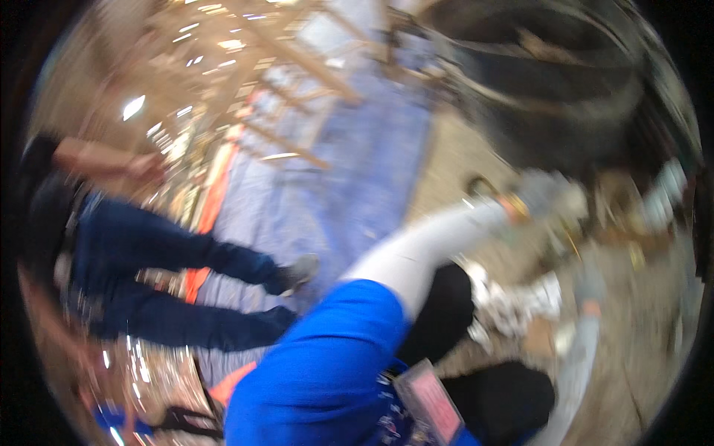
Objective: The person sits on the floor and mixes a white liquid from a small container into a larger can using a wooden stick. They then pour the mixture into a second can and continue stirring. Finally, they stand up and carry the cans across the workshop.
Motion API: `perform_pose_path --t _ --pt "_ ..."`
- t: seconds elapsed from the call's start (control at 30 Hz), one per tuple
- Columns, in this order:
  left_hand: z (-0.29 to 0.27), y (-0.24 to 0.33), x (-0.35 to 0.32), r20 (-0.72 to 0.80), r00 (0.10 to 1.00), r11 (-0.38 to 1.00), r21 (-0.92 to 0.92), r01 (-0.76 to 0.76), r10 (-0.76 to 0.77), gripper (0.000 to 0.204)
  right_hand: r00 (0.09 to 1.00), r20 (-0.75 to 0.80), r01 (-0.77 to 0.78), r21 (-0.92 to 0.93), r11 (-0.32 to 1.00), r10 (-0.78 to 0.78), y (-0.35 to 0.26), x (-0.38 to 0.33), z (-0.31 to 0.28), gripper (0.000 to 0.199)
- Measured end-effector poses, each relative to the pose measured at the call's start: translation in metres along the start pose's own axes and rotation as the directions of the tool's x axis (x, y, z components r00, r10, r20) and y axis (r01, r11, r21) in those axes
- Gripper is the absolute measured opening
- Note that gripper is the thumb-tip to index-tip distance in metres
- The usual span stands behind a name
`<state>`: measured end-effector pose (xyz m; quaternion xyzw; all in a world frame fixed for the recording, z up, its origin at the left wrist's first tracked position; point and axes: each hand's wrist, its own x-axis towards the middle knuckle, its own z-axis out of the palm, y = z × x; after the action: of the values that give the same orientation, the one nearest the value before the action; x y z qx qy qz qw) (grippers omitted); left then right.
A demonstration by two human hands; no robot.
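Note:
Motion smears the whole head view. My left hand [544, 195], in a grey glove with an orange-yellow cuff, reaches out to the right, just below the large dark tub. A pale, blurred shape lies against its fingertips; whether the hand holds it cannot be made out. Lower down, my right hand [590, 282], also grey-gloved, is beside some small greenish-yellow things [561, 249] on the ground. Its fingers are too blurred to read. Between my knees and the hands lies a heap of crumpled white paper or cloth [520, 301].
The large round dark tub [550, 111] stands at the upper right. A brown container [621, 197] with mixed items is at the right. A blue tarp [357, 163] with wooden frame pieces [312, 70] covers ground at centre. Another person in dark jeans [156, 245] stands at left.

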<state>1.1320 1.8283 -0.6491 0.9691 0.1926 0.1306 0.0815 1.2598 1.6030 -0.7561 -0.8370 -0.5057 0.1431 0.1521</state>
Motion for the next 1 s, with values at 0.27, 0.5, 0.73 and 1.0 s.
perform_pose_path --t 0.27,0.5,0.73,1.0 --pt "-0.032 0.024 0.014 -0.169 0.947 0.879 -0.443 0.176 -0.274 0.018 0.908 -0.351 0.067 -0.414 0.908 -0.228 0.035 0.031 0.031 0.043" --pt "-0.04 -0.013 -0.03 -0.173 0.728 0.622 -0.669 0.407 -0.663 0.017 0.984 0.146 -0.061 -0.274 0.96 0.104 -0.07 0.007 -0.003 0.038" --pt "-0.067 0.0 -0.005 -0.149 0.677 0.438 -0.855 0.278 -0.72 0.026 0.977 -0.139 0.103 -0.35 0.931 -0.161 -0.007 0.015 0.011 0.038" --pt "-0.087 -0.011 -0.028 -0.11 0.65 0.415 -0.846 0.336 -0.752 0.023 0.996 0.084 0.021 -0.387 0.922 0.013 -0.052 0.006 -0.02 0.041"
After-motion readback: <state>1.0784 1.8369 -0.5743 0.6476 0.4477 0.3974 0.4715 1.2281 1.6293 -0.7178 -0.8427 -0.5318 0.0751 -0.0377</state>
